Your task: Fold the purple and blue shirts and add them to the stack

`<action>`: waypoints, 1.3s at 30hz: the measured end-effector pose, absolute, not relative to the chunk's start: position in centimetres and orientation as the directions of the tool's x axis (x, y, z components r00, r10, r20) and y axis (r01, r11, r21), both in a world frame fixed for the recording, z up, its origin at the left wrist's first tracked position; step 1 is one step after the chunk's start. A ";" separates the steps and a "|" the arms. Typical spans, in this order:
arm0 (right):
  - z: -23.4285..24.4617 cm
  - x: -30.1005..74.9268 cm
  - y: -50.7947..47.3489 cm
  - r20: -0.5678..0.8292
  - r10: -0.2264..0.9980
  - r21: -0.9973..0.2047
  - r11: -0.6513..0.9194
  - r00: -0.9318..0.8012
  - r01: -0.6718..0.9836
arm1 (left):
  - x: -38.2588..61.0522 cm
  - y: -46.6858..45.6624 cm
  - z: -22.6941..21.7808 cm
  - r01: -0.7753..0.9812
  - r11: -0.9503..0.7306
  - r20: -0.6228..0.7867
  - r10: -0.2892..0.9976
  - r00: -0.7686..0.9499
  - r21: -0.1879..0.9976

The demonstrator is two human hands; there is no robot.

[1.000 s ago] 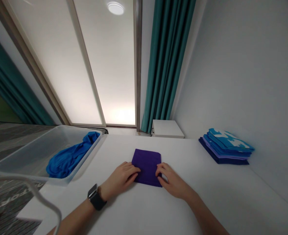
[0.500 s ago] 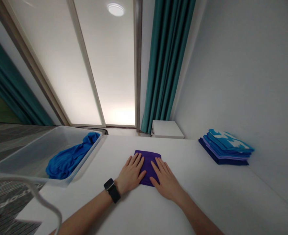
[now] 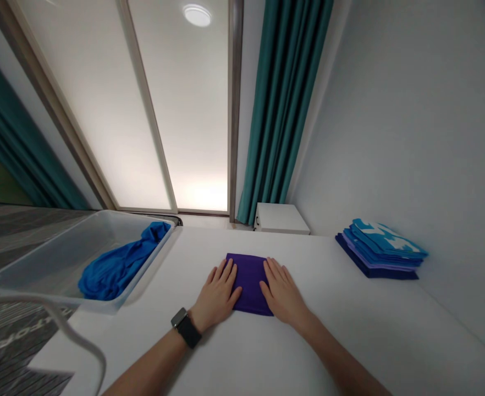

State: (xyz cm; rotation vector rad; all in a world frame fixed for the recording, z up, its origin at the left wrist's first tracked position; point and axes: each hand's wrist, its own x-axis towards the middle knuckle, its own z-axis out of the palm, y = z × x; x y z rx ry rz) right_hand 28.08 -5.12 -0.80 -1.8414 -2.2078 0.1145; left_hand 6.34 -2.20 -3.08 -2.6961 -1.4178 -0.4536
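A folded purple cloth (image 3: pixel 249 280) lies in the middle of the white table (image 3: pixel 350 341). My left hand (image 3: pixel 218 295), with a dark watch on its wrist, rests flat on the cloth's left side, fingers stretched out. My right hand (image 3: pixel 282 295) lies flat on the cloth's right side, fingers also spread. A strip of purple shows between the two hands. Neither hand holds anything.
A clear plastic bin (image 3: pixel 48 264) with a crumpled blue garment (image 3: pixel 116 267) stands at the table's left edge. A stack of folded blue and purple cloths (image 3: pixel 380 248) sits at the right by the wall. A small white cabinet (image 3: pixel 281 218) and teal curtain (image 3: pixel 279 104) stand behind.
One second ago my fingers were curled at the cloth's near corners. They then flattened onto it, and since half a second ago the hands have slid slightly apart toward the cloth's sides.
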 end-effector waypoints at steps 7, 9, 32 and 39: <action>-0.6 24.6 -3.7 0.113 0.992 -0.185 0.082 -0.062 0.979 | 5.0 -1.3 -0.3 0.823 -0.514 0.258 0.852 0.456 0.241; -1.0 24.3 -3.6 0.117 0.992 -0.189 0.070 -0.048 0.979 | 3.5 -0.4 0.8 0.873 -0.379 0.290 0.911 0.293 0.308; -3.0 26.6 -3.1 0.111 0.994 -0.301 0.028 0.006 0.953 | 5.9 -1.9 -2.2 0.861 -0.501 0.304 0.838 0.454 0.094; -3.6 30.5 -0.8 0.072 0.960 -0.969 0.003 0.272 0.248 | 4.8 -1.3 -1.9 0.834 -0.544 0.336 0.805 0.490 0.088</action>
